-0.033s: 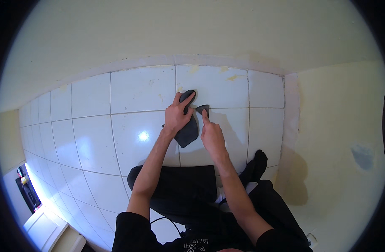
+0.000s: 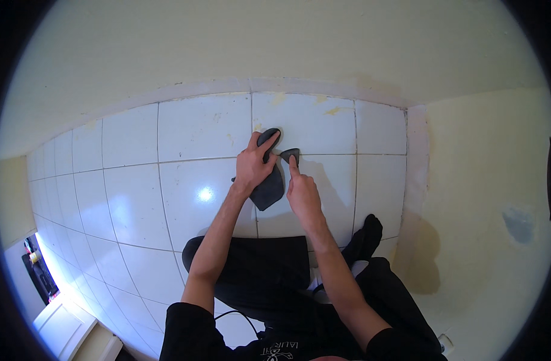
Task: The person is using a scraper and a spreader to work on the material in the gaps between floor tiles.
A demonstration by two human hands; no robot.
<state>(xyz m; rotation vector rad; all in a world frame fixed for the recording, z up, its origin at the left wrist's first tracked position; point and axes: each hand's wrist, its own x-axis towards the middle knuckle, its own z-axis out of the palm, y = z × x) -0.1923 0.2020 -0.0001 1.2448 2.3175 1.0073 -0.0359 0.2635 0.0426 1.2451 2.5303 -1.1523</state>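
Observation:
My left hand (image 2: 253, 167) is closed over a dark grey object with a rounded upper end (image 2: 267, 139) and a broad, angular lower part (image 2: 267, 191). My fingers and palm hide its middle, so its kind is unclear. Just to the right, my right hand (image 2: 304, 194) grips a small scraper with a dark, flared blade (image 2: 290, 154). The index finger stretches along the blade, and the handle is hidden in the curled fingers. Both hands are low over the white floor tiles (image 2: 206, 129). Yellowish stains (image 2: 334, 111) mark the tiles beyond them.
A pale wall (image 2: 275, 42) with a baseboard (image 2: 209, 86) runs along the far side. Another wall (image 2: 480, 174) stands at the right. My bent knee (image 2: 251, 262) and dark-socked foot (image 2: 371, 230) are close below my hands. A white piece of furniture (image 2: 61, 328) stands at lower left.

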